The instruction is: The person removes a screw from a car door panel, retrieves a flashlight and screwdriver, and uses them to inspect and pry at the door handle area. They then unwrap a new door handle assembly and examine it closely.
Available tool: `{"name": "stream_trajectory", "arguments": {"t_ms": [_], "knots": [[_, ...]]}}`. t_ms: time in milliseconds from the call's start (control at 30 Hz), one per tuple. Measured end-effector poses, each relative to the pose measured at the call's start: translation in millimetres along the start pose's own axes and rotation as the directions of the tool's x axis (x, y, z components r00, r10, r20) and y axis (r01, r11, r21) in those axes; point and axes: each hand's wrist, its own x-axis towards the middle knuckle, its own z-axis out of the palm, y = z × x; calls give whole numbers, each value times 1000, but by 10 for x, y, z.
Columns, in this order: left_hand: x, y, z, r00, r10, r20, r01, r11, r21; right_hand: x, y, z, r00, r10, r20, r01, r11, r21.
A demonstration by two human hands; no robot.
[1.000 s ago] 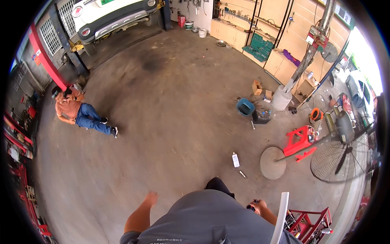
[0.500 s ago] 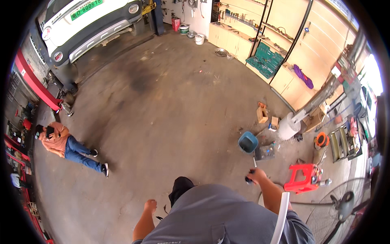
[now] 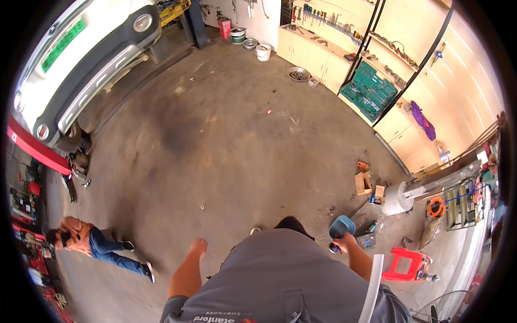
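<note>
My left hand (image 3: 198,248) hangs beside my grey-shirted belly at the lower middle, holding nothing, fingers loosely apart. On the other side my right hand (image 3: 344,242) grips a small dark object (image 3: 336,247), too small to name surely. Just beyond it, in the view, sits a blue plastic bucket (image 3: 342,222), partly hidden behind the hand. A dark battery-like box (image 3: 366,242) stands on the floor close by, with a red plastic stool (image 3: 401,264) farther right.
A person in orange (image 3: 81,237) is at left. A white car (image 3: 86,75) is raised on a lift (image 3: 40,151). Tool shelving (image 3: 328,64) lines the back right, above a metal bowl (image 3: 298,74). Boxes (image 3: 362,183), a concrete-based post (image 3: 398,198) and a fan (image 3: 447,307) stand right.
I have advanced across the floor: the car and shelving appear nearer, while the person, stool and fan have shifted down the view. My arms swing, the right hand still holding the dark object.
</note>
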Motion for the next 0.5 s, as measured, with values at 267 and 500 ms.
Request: {"name": "stream_trajectory", "arguments": {"t_ms": [267,500], "knots": [[2444,-872,-3803,852,-495,-169,73,432,-899,1482,-389,-411,944,324,68,-326,945,14],[3749,-1515,-3726,926,-378,23,167,351,-921,3558,-3370,-2091,988,92,121,-93,996,-2]]}}
